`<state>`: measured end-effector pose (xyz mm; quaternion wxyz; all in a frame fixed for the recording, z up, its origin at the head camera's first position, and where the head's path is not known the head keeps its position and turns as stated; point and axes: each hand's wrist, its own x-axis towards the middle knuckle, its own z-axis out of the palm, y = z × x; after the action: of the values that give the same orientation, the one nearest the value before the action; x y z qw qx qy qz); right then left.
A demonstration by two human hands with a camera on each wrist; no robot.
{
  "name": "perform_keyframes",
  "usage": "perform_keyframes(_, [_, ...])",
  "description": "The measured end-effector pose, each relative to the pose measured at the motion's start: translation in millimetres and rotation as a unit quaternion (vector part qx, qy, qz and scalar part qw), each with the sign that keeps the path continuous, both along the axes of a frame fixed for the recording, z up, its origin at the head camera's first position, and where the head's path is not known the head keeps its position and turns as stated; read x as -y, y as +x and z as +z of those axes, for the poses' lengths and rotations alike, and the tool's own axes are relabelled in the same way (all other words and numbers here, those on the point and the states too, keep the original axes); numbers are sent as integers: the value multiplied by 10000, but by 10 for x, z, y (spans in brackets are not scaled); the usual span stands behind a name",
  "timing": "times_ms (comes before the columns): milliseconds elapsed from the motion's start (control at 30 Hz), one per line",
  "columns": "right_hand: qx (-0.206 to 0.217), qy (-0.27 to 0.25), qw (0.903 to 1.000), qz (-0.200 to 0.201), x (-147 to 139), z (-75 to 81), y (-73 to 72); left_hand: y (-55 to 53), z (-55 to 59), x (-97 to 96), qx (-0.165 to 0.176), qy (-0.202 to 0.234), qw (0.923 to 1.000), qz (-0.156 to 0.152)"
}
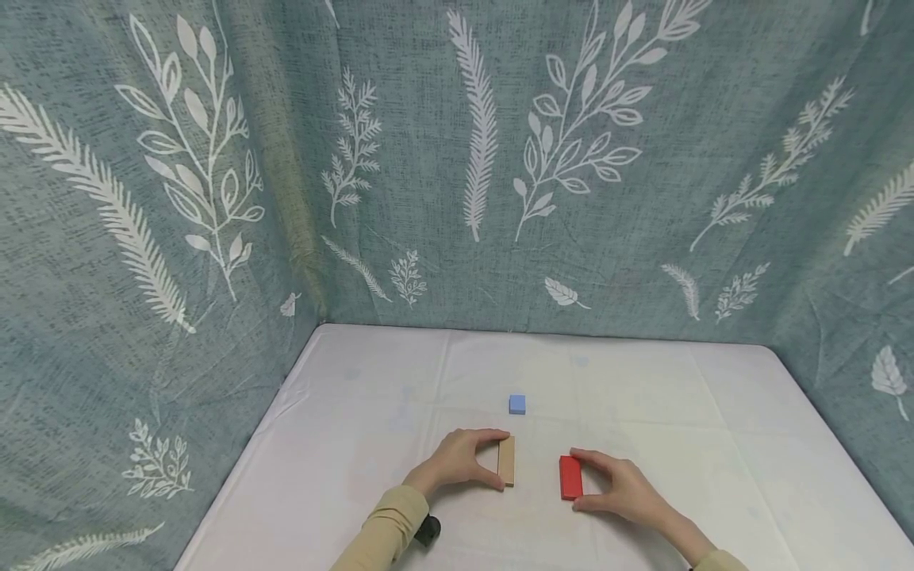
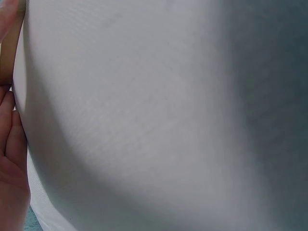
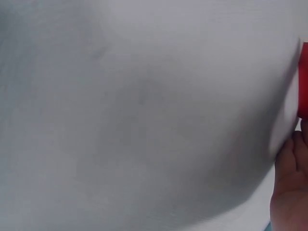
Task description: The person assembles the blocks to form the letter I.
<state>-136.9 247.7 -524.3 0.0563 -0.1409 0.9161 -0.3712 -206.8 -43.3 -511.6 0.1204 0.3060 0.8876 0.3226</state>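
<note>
In the head view my left hand (image 1: 460, 459) pinches a tan wooden block (image 1: 506, 461) by its two short ends, thumb near and fingers far. To its right, my right hand (image 1: 623, 489) holds a red block (image 1: 570, 477) the same way, between thumb and fingers. A gap of white cloth separates the two blocks. Beyond them lies a small blue block (image 1: 517, 404), touched by neither hand. At the left wrist view's edge, part of the wooden block (image 2: 9, 53) shows. The right wrist view catches a side of the red block (image 3: 303, 82).
A white cloth (image 1: 371, 381) covers the table. Green-blue curtains (image 1: 428, 159) with white leaf prints hang behind it and at both sides. A black object (image 1: 428, 530) sits by the left wrist, under the sleeve.
</note>
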Motion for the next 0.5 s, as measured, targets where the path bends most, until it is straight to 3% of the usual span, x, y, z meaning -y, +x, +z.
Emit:
perform_keyframes(267, [94,-528,9981,290,-44,185,-27,-10,-15,-4,59,22,10000,-63])
perform_keyframes(500, [114,-810,9964,203,-74,305,-55,-20,-26,0,59,45,10000,-27])
